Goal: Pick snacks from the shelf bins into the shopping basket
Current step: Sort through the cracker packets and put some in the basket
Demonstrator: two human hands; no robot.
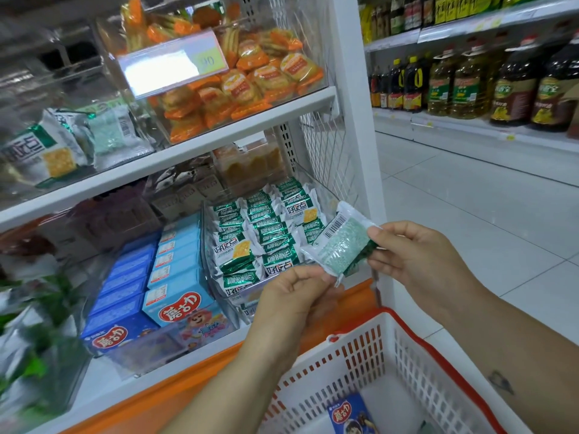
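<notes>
Both hands hold one small green-and-white cracker packet (pixel 340 242) in front of the shelf, its barcode side up. My left hand (pixel 294 296) pinches its lower left edge; my right hand (pixel 416 258) pinches its right end. Just behind the packet, a clear bin (pixel 216 280) holds several packets of the same kind (pixel 266 233). The white shopping basket with a red rim (pixel 404 364) sits below my hands at the bottom right. Inside it lies a blue snack box (pixel 351 416).
Blue snack boxes (pixel 175 289) fill the bins left of the green packets. Orange-wrapped snacks (pixel 250 83) fill a bin on the shelf above. Oil bottles (pixel 470 86) line shelves across the white-tiled aisle (pixel 470 220) on the right. An orange ledge (pixel 188 383) edges the shelf base.
</notes>
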